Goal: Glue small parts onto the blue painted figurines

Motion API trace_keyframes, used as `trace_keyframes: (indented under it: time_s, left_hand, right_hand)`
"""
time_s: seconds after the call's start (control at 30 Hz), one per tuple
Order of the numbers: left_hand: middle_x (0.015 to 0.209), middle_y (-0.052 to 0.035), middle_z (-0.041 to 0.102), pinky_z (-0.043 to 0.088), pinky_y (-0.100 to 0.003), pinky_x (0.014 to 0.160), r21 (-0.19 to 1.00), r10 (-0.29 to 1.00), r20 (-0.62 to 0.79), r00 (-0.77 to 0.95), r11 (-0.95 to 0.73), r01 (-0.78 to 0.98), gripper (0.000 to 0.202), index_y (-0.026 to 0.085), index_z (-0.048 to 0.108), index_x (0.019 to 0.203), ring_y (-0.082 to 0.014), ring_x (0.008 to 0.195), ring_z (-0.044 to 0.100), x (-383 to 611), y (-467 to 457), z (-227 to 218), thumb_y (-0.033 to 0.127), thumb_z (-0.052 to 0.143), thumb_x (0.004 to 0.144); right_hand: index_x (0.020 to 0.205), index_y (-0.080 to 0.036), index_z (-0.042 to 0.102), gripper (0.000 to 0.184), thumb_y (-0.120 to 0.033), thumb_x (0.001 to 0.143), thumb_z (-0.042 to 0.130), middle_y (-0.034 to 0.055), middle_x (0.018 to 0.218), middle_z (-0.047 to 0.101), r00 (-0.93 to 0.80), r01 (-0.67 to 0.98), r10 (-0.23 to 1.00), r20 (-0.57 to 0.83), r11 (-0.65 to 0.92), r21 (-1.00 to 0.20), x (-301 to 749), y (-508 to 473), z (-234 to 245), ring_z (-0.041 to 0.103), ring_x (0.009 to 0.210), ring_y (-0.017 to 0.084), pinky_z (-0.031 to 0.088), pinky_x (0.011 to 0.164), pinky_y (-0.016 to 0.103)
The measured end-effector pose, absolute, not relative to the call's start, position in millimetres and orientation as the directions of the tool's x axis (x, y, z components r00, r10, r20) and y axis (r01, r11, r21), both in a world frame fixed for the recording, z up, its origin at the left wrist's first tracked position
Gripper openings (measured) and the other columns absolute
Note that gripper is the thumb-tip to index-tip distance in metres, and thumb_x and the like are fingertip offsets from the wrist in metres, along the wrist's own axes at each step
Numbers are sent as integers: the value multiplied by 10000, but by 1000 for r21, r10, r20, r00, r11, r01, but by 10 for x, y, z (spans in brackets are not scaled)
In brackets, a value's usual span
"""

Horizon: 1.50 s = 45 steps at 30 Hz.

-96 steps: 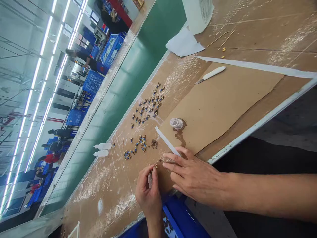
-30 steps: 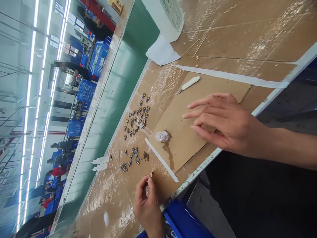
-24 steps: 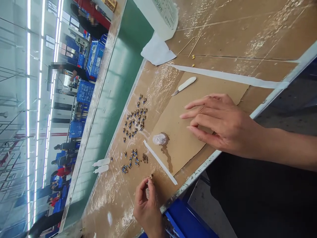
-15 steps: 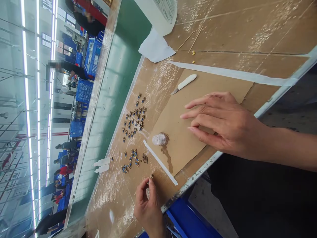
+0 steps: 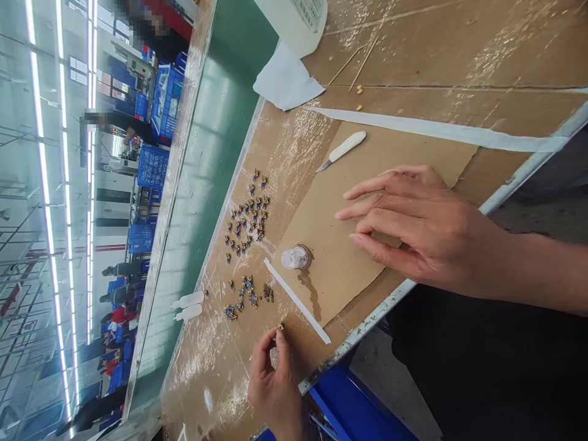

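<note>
My left hand (image 5: 275, 383) is closed in a pinch, thumb against forefinger, on a small gold-coloured piece (image 5: 280, 326). Its exact kind is too small to make out. My right hand (image 5: 404, 226) hovers over a brown cardboard sheet (image 5: 340, 202), fingers spread and holding nothing. Beyond its fingertips lies a white-handled knife (image 5: 346, 147) with a short blade. A small clear cup (image 5: 295, 257) stands on the sheet between the hands, beside a wet-looking streak. Several small blue-and-gold figures (image 5: 248, 217) stand in a group, and another cluster (image 5: 241, 300) lies closer to my left hand.
Small dark pieces (image 5: 268, 293) lie near the cluster. Two white squeeze bottles (image 5: 189, 305) rest by the table's far edge. A large white jug (image 5: 298, 24), a white cloth (image 5: 287, 79) and thin sticks (image 5: 362, 64) are on the other side. A blue crate (image 5: 353, 404) sits below the edge.
The view has shifted slightly. Both hands keep nearly the same pose, the left still pinching the small piece. Nothing on the table has visibly moved.
</note>
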<state>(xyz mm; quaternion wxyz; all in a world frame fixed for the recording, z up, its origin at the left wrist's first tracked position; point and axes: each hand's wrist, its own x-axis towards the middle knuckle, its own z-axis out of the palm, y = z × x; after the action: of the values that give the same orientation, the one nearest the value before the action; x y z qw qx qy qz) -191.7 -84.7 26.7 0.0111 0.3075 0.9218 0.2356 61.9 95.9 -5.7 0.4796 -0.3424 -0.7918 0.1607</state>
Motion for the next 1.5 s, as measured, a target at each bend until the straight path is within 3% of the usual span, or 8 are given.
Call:
trace_keyframes:
  time_s: [0.47, 0.77, 0.9, 1.0, 1.07, 1.13, 1.3, 1.5]
  left_hand:
    - [827, 3, 703, 460, -343, 812, 339, 635, 84, -768, 706, 622, 351, 254, 699, 816, -235, 859, 644, -1955, -764, 366, 564, 621, 671]
    - [873, -6, 695, 444, -349, 816, 362, 617, 166, -770, 688, 629, 325, 250, 692, 846, -231, 894, 631, -1890, -806, 243, 530, 613, 704]
    - [894, -23, 692, 447, -355, 844, 398, 608, 191, -771, 670, 627, 314, 227, 691, 855, -232, 904, 628, -1840, -831, 234, 504, 617, 726]
    - [912, -24, 698, 484, -301, 834, 600, 526, 278, -803, 558, 573, 288, 215, 685, 875, -200, 884, 641, -1750, -904, 195, 452, 668, 712]
    - [845, -19, 705, 518, -238, 744, 756, 475, 312, -823, 401, 518, 260, 204, 689, 849, -169, 799, 658, -1631, -950, 163, 397, 722, 679]
    - [778, -10, 701, 525, -199, 670, 826, 475, 338, -812, 264, 498, 223, 199, 692, 818, -147, 736, 661, -1471, -972, 144, 358, 742, 670]
    - [801, 12, 681, 519, -184, 694, 793, 531, 510, -677, 16, 610, 115, 208, 684, 824, -122, 770, 653, -1143, -962, 173, 285, 698, 741]
    - [801, -4, 683, 530, -278, 751, 664, 639, 618, -458, -112, 740, 76, 206, 666, 849, -158, 799, 659, -1156, -1035, 237, 237, 665, 778]
  right_hand:
    - [872, -237, 578, 133, -192, 897, 455, -24, 962, 684, -315, 388, 711, 628, 701, -599, 629, 954, -54, 568, 1085, 206, 350, 932, 445]
    - [876, -194, 553, 50, -168, 884, 511, -7, 933, 680, -269, 369, 661, 700, 742, -560, 597, 969, -82, 577, 1057, 200, 363, 921, 446]
    - [858, -200, 556, 73, -158, 883, 501, 16, 984, 673, -267, 303, 687, 676, 725, -618, 633, 958, -58, 565, 1065, 212, 342, 941, 466]
    - [910, -217, 569, 81, -163, 864, 527, 25, 1041, 658, -270, 153, 650, 710, 757, -635, 628, 851, -3, 563, 1038, 209, 390, 891, 433]
    - [974, -206, 587, 132, -156, 857, 552, 34, 1029, 656, -321, -14, 603, 730, 768, -640, 558, 716, 43, 571, 981, 183, 428, 850, 379]
    - [987, -159, 608, 140, -125, 873, 535, 50, 961, 656, -412, -197, 580, 703, 697, -690, 436, 554, 82, 578, 880, 132, 454, 803, 292]
    - [874, -102, 659, 132, -117, 876, 528, 52, 810, 639, -588, -380, 566, 578, 437, -815, 149, 244, 103, 579, 764, 86, 467, 727, 173]
    - [895, -90, 661, 122, -102, 863, 543, 61, 819, 647, -560, -441, 537, 630, 450, -776, 134, 191, 129, 582, 781, 84, 470, 756, 164]
